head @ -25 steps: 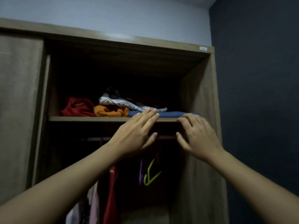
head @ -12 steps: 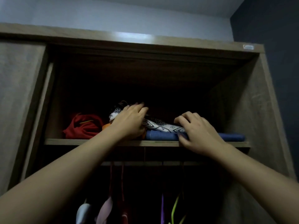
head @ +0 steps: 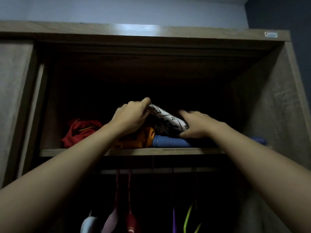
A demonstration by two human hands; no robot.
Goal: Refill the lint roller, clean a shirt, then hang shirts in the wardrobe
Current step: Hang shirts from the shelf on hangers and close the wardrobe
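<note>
A folded white shirt with a black pattern (head: 168,117) lies on the wardrobe's top shelf (head: 159,151), tilted up at its left end. My left hand (head: 132,115) grips that raised left end with curled fingers. My right hand (head: 195,124) grips the shirt's right end, thumb underneath. Under the shirt lie a folded blue garment (head: 170,142) and an orange one (head: 146,138). A crumpled red garment (head: 80,132) sits further left on the shelf.
Below the shelf a hanging rail (head: 151,170) carries clothes on red, pink, purple and lime-green hangers (head: 189,216). The sliding door (head: 15,98) covers the wardrobe's left side. The wardrobe's side wall (head: 269,115) stands close on the right.
Both hands have reached deeper onto the shelf and taken hold of the patterned shirt, lifting its left end. The view has tilted upward and closer.
</note>
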